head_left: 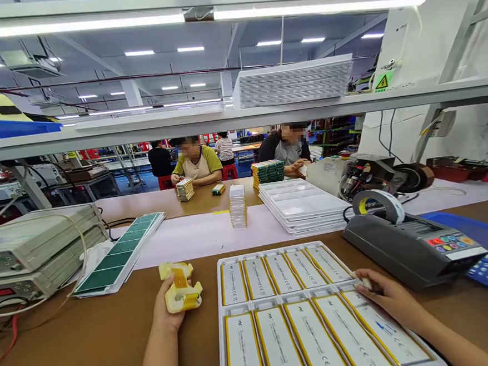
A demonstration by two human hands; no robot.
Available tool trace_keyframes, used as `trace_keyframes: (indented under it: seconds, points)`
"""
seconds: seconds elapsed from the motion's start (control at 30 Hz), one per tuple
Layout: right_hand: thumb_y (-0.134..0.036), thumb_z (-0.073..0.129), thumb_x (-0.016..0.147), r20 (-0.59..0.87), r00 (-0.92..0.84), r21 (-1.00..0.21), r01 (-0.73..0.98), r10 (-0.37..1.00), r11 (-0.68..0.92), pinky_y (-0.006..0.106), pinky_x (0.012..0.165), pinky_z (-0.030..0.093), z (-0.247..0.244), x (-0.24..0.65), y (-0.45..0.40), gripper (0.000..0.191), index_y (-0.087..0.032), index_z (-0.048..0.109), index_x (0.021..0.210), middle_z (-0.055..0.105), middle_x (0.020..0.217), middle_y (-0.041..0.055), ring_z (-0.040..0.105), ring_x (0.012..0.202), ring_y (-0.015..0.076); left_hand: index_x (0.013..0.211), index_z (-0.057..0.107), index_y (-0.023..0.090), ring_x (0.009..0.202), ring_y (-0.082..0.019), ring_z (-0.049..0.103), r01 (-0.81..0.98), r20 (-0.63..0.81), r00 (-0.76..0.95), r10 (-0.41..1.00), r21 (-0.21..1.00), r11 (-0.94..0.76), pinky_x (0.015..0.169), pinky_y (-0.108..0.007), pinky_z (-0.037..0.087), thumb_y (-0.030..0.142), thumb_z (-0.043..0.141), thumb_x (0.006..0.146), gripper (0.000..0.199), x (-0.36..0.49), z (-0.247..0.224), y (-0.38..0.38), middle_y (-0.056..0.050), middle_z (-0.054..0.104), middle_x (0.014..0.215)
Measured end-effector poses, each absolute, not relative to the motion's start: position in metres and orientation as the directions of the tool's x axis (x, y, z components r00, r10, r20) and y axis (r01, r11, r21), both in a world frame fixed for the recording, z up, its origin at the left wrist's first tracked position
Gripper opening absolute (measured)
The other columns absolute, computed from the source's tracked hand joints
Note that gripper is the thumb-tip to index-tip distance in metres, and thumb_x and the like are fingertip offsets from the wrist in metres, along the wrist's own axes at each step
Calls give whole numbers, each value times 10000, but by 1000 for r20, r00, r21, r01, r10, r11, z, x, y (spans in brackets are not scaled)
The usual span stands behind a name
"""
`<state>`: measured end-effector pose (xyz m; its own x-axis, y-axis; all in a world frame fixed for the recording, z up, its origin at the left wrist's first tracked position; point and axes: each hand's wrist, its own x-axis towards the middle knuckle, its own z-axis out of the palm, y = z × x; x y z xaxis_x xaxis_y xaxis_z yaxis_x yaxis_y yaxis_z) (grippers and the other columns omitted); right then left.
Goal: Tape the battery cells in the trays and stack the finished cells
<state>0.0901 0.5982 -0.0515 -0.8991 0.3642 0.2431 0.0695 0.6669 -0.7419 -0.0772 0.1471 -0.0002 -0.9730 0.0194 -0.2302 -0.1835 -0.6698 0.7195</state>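
I am looking at a white tray (236, 309) on the brown table, right in front of the person. It has ten flat white packs (388, 329) with yellow edges lying in it, five in the back row and five in the front row. The front pack on the tray's right side has blue marks on it.

To the left of the tray, the person's left hand (168, 311) has its fingers wrapped around a yellow and cream block (184, 293). The block is held up near the tray, but it does not touch it.

The right hand (383, 296) is at the tray's right edge, by the gap between the two rows. Its thumb and fingers are close together there. Something small and pale shows at the tips, but I cannot tell what it is, or if they pinch anything.

Just right of the tray sits a dark tape machine (416, 249). Behind the tray are a pile of white trays (304, 209) and a tall stack of packs (238, 208). Farther behind the tray, two other people sit at the table. Left of the tray, past the block, lies a green sheet (119, 253).
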Motion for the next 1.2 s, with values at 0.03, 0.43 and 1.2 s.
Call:
trace_keyframes:
  seconds: [0.03, 0.43, 1.2]
  points:
    - [-521, 511, 645, 236, -901, -747, 71, 364, 661, 276, 584, 436, -52, 90, 599, 424, -207, 566, 924, 597, 705, 10, 528, 614, 178, 899, 573, 153, 615, -174, 579, -183, -229, -973, 21, 719, -671, 567, -360, 484, 219, 585, 650, 259, -77, 0, 147, -59, 618, 756]
    - [-478, 514, 695, 280, -905, -737, 12, 322, 676, 281, 648, 433, -54, 89, 609, 377, -196, 540, 944, 591, 862, 39, 526, 701, 174, 951, 579, 160, 655, -202, 595, -160, -184, -983, 24, 776, -610, 576, -401, 499, 165, 552, 648, 304, -86, -1, 149, -77, 628, 818]
    - [-426, 494, 729, 278, -911, -731, 5, 304, 683, 254, 569, 385, -50, 91, 608, 297, -197, 521, 917, 513, 734, -1, 450, 616, 134, 989, 563, 191, 652, -212, 606, -127, -117, -992, 54, 828, -546, 637, -451, 509, 152, 529, 662, 331, -86, 3, 155, -69, 644, 812]
